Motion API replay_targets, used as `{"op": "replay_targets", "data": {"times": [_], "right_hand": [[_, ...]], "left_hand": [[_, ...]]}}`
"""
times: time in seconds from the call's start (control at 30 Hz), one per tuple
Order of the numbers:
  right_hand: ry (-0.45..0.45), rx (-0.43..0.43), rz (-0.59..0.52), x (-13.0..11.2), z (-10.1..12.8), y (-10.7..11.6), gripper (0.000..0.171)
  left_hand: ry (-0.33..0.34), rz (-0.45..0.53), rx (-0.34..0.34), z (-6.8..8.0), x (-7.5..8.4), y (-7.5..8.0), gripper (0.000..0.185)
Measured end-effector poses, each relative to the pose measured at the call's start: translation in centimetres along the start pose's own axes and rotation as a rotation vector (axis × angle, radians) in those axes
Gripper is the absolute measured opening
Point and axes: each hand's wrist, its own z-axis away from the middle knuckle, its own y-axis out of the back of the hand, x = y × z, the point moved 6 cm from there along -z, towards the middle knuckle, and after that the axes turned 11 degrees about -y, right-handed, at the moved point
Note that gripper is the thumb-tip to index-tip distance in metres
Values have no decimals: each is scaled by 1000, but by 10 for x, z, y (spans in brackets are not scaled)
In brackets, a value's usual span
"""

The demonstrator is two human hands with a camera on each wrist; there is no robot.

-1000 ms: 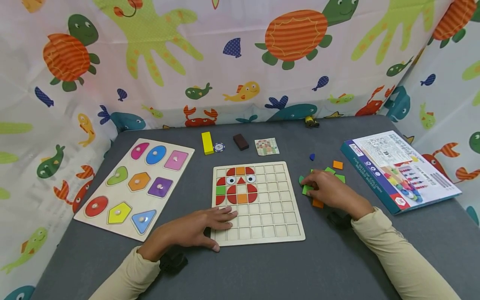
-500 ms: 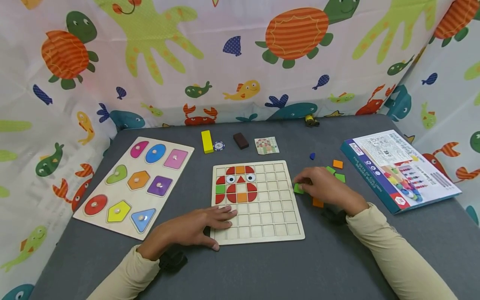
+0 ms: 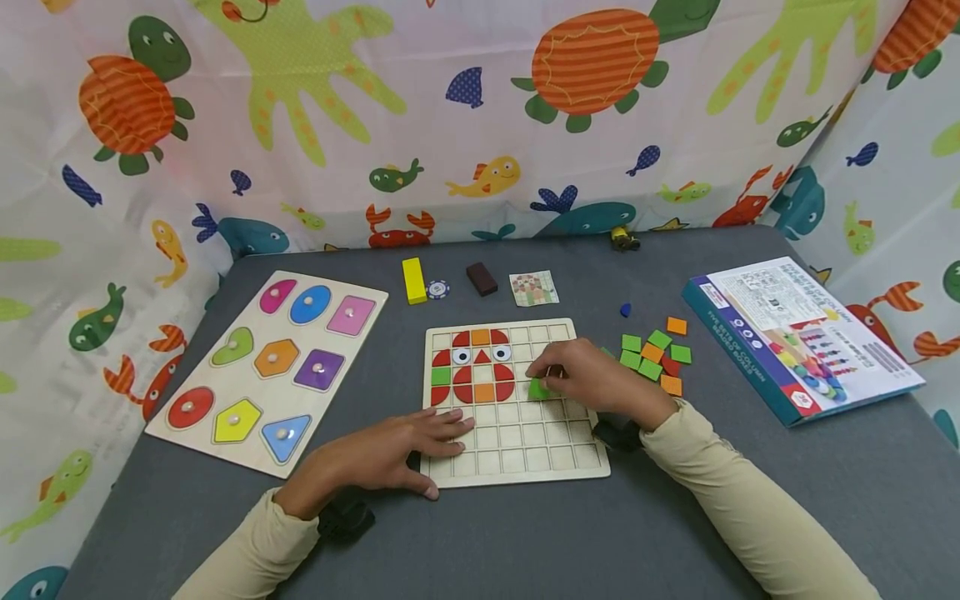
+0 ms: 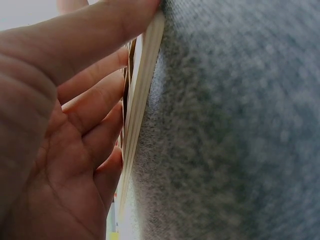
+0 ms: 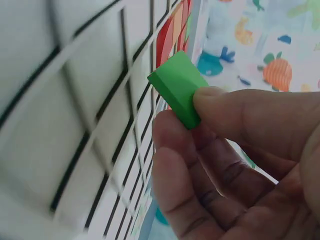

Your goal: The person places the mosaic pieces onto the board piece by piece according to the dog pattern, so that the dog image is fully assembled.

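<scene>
A wooden grid board (image 3: 525, 433) lies in the middle of the grey table, with red, orange and green tiles forming an owl-like face (image 3: 474, 372) in its upper left cells. My right hand (image 3: 577, 377) hovers over the board just right of that face and pinches a green square tile (image 3: 538, 388) (image 5: 177, 87) between thumb and fingers. My left hand (image 3: 408, 446) rests flat on the board's lower left corner, fingers straight along its edge (image 4: 137, 115).
Loose green, orange and red tiles (image 3: 654, 356) lie right of the board, then a blue game box (image 3: 798, 337). A shape-peg puzzle (image 3: 273, 367) sits at left. A yellow block (image 3: 413, 281), poker chip (image 3: 438, 289), brown block (image 3: 482, 280) and picture card (image 3: 534, 288) lie behind.
My right hand has lifted a green tile from the loose pile and carried it left over the board. The left hand has stayed on the board's corner.
</scene>
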Motion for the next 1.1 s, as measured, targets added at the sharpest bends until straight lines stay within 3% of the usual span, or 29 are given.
{"op": "replay_targets", "data": {"times": [0.43, 0.77, 1.1], "right_hand": [[117, -82, 14, -41, -19, -31, 16], [170, -108, 36, -54, -30, -46, 15], [136, -94, 113, -58, -33, -52, 15]], "left_hand": [[4, -13, 4, 1, -1, -1, 65], [5, -25, 11, 0, -1, 0, 64], [6, -11, 22, 0, -2, 0, 64]]}}
